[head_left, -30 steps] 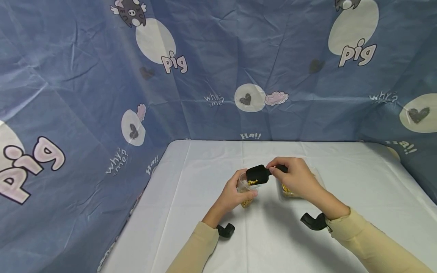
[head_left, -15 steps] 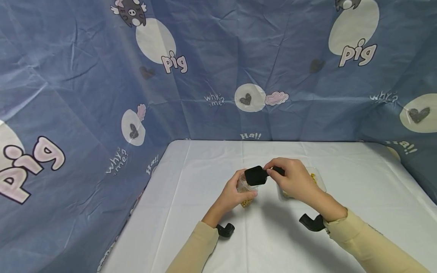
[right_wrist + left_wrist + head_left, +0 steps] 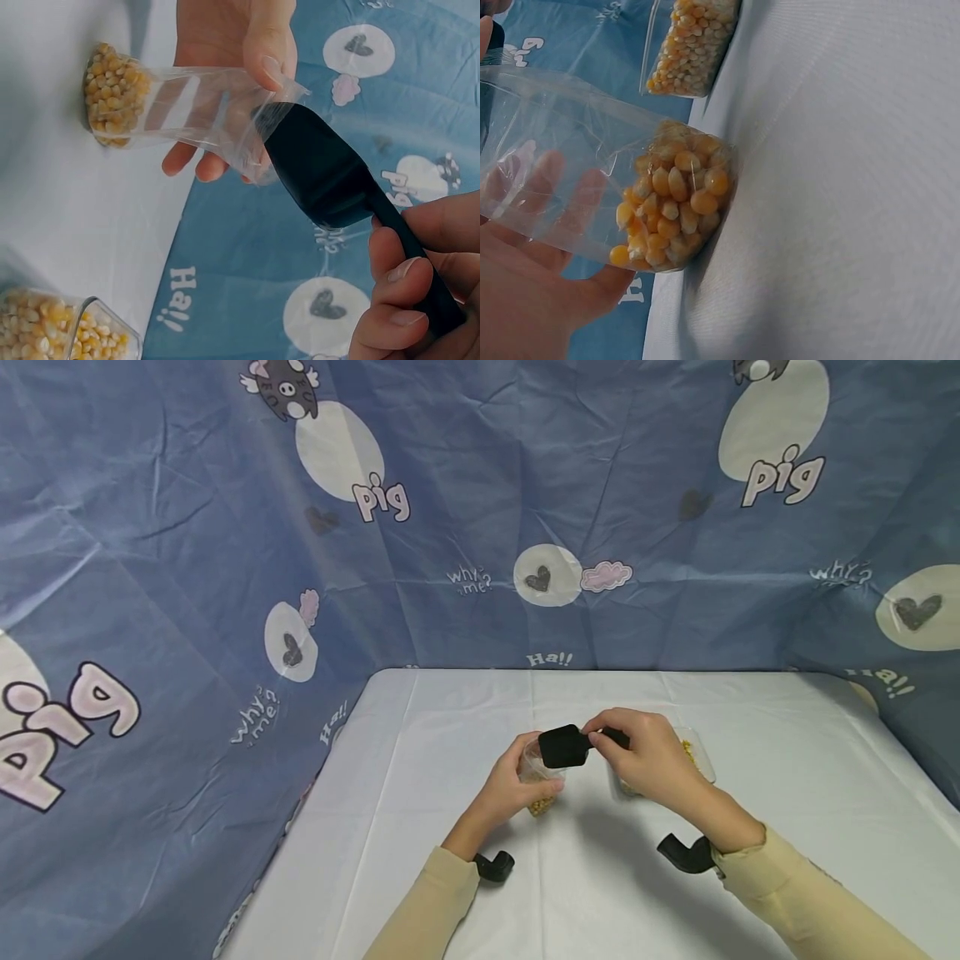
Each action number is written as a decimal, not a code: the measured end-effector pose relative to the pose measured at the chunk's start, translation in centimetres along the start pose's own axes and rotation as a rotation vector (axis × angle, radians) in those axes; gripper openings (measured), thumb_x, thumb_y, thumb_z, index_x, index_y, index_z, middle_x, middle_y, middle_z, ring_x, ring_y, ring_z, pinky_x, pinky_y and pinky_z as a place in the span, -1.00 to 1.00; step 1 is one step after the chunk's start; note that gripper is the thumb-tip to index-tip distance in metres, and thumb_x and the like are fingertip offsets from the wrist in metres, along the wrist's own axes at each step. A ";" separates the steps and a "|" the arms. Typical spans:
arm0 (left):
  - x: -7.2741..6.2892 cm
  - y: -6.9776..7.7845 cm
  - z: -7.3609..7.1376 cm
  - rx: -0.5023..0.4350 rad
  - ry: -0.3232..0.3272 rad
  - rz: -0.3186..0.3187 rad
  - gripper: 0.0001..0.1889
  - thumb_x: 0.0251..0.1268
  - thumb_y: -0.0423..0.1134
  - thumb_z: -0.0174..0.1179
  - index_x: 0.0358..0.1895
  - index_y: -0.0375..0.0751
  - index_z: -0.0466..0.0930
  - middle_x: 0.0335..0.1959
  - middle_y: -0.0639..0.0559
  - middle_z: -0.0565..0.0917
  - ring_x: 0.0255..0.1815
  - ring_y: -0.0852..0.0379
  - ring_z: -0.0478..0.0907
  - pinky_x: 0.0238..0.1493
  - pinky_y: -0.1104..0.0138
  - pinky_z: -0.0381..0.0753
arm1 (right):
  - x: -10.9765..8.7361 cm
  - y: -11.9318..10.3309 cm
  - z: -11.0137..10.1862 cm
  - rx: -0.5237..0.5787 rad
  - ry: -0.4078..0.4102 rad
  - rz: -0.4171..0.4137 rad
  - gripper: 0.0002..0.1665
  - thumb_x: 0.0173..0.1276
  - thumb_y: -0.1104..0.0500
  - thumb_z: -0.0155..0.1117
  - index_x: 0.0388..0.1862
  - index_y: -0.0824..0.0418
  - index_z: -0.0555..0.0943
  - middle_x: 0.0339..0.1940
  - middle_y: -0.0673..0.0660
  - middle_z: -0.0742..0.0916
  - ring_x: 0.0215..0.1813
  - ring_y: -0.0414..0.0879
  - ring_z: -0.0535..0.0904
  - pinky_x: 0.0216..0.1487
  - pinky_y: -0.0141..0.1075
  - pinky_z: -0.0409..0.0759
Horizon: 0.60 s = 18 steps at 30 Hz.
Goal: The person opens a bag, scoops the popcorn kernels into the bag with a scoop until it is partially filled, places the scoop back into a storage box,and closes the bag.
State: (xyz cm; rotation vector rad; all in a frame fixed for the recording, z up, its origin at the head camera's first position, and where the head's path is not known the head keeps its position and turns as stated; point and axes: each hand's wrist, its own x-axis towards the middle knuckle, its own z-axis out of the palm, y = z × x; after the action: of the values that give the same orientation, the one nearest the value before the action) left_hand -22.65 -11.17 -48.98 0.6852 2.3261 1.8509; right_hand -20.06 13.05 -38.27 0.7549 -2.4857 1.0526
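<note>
My left hand (image 3: 510,787) holds a clear plastic bag (image 3: 214,97) upright on the table, thumb on one side and fingers on the other. Yellow corn kernels (image 3: 673,206) fill the bottom of the bag. A black scoop (image 3: 562,747) is pinched by its handle in my right hand (image 3: 652,753). In the right wrist view, the scoop's front lip sits inside the bag's mouth, and its dark underside faces the head camera. Whether kernels are left in the scoop is hidden.
A clear plastic box (image 3: 705,753) of corn kernels stands on the white-covered table (image 3: 442,727), partly behind my right hand. Black wrist mounts (image 3: 495,867) show at both cuffs. A blue printed cloth (image 3: 465,510) hangs behind and at the left.
The scoop has been tipped over at the bag's mouth; the kernels seen in it earlier are out of sight. My right hand has shifted slightly, while my left hand has stayed in place.
</note>
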 end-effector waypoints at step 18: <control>0.0 -0.1 0.0 0.038 0.011 0.022 -0.22 0.21 -0.04 0.46 0.47 0.04 0.29 0.27 0.11 0.50 0.35 0.12 0.40 0.37 -0.02 0.30 | -1.2 1.7 -1.9 0.042 0.064 0.152 -0.84 0.44 0.17 0.34 -0.15 -0.12 0.75 -0.54 -0.09 0.64 -0.68 -0.17 0.31 -0.60 -0.30 0.33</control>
State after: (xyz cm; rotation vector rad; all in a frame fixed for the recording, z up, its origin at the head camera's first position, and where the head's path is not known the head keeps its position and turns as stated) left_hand -22.65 -11.19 -49.08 0.7087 2.3762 1.8286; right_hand -19.87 15.82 -38.56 0.5421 -2.5054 1.1659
